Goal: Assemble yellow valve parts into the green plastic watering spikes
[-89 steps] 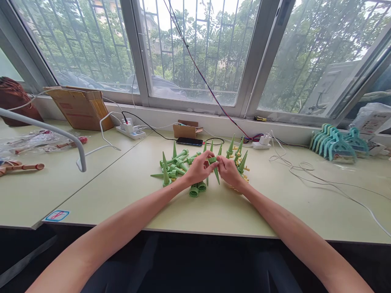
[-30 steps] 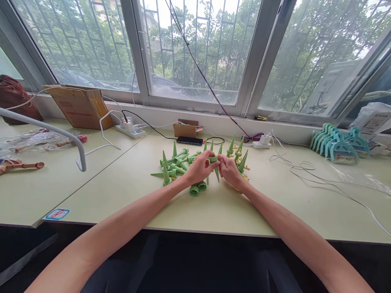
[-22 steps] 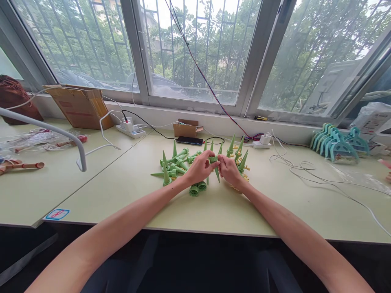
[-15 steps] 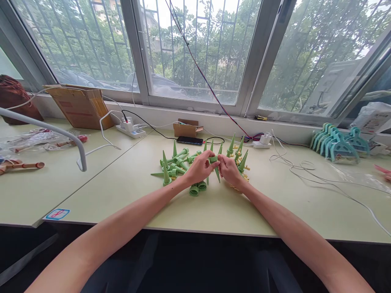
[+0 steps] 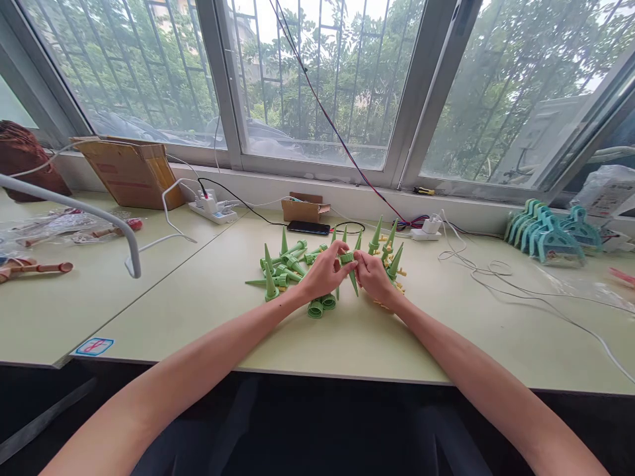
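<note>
My left hand (image 5: 321, 274) and my right hand (image 5: 372, 276) meet over the middle of the pale green table (image 5: 208, 311), both pinched on one green plastic spike (image 5: 349, 268) that points down toward me. To the left lies a pile of green spikes (image 5: 280, 267), some upright and some flat. More green spikes (image 5: 387, 251) stand upright behind my right hand, with small yellow parts (image 5: 398, 280) among them. Two green ring-shaped caps (image 5: 320, 306) lie just under my left wrist.
A black phone (image 5: 307, 228) and a small cardboard box (image 5: 302, 209) sit behind the pile. A power strip (image 5: 214, 207) and a larger cardboard box (image 5: 129, 172) are at the back left. Teal plastic clips (image 5: 546, 235) stand at the right. White cables (image 5: 520, 284) trail across the right side.
Both hands stay on the same green spike with only tiny finger movement. At the far right edge a pink object has come into view.
</note>
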The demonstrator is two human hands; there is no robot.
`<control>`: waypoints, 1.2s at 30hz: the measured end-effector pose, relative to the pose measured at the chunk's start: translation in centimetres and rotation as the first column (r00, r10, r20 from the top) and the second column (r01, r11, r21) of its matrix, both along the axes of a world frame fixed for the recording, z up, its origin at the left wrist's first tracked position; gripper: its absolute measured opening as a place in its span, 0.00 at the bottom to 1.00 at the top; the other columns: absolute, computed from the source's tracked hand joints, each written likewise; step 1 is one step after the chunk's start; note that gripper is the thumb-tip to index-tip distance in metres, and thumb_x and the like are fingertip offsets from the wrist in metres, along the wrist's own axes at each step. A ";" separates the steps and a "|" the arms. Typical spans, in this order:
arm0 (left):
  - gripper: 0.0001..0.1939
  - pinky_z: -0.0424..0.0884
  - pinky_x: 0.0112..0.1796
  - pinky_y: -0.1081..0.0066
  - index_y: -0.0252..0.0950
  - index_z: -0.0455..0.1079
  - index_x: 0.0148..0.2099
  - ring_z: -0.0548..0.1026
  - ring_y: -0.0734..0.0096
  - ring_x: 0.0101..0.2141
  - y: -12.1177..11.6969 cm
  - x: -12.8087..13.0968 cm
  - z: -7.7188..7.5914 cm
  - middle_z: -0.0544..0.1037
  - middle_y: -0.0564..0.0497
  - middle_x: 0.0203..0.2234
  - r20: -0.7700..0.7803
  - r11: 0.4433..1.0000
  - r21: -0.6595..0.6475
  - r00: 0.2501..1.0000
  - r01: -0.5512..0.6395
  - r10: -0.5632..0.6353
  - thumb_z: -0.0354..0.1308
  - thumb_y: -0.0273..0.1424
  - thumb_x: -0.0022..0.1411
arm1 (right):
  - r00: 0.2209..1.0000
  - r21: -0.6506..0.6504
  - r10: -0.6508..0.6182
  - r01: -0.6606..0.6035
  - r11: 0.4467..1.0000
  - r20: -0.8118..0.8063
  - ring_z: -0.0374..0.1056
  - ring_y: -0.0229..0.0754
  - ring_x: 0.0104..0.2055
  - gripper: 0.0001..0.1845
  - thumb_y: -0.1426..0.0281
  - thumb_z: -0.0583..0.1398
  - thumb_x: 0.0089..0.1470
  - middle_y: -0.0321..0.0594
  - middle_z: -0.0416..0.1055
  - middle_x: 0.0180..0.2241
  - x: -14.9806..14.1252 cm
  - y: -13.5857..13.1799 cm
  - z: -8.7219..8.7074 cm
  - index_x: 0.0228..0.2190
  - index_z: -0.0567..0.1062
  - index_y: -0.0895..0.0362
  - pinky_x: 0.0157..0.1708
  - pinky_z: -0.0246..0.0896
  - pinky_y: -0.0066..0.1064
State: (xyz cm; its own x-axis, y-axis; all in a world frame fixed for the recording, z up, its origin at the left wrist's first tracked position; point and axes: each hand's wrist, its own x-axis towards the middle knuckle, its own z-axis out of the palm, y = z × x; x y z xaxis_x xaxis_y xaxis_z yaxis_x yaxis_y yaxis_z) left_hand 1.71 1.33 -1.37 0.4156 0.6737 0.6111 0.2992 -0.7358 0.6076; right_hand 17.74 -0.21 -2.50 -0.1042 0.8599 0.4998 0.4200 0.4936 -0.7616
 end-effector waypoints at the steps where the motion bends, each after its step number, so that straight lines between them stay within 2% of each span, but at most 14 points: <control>1: 0.15 0.65 0.25 0.75 0.38 0.59 0.47 0.62 0.86 0.17 0.0 0.0 0.0 0.70 0.51 0.37 -0.001 1.000 -0.004 1.000 0.001 -0.001 0.56 0.40 0.63 | 1.000 -0.001 0.000 0.000 1.000 -0.001 0.52 0.35 0.17 0.24 0.52 0.46 0.64 0.30 0.56 0.14 0.0 0.0 0.0 0.22 0.57 0.53 0.20 0.48 0.28; 7: 0.16 0.63 0.23 0.77 0.38 0.58 0.49 0.62 0.86 0.18 0.0 0.0 -0.1 0.68 0.52 0.37 -0.001 1.000 -0.025 1.000 0.006 -0.006 0.56 0.39 0.63 | 1.000 0.005 0.000 0.000 1.000 0.002 0.53 0.35 0.17 0.24 0.51 0.46 0.63 0.30 0.56 0.14 0.1 0.0 -0.1 0.22 0.57 0.53 0.20 0.48 0.28; 36: 0.19 0.66 0.26 0.74 0.38 0.59 0.52 0.65 0.84 0.18 0.2 -0.1 -0.1 0.68 0.52 0.37 -0.018 1.000 -0.025 1.000 -0.002 0.002 0.56 0.39 0.63 | 1.000 0.003 0.015 -0.015 1.000 0.013 0.52 0.34 0.17 0.21 0.57 0.47 0.64 0.30 0.56 0.14 0.1 0.0 0.1 0.22 0.58 0.53 0.20 0.47 0.28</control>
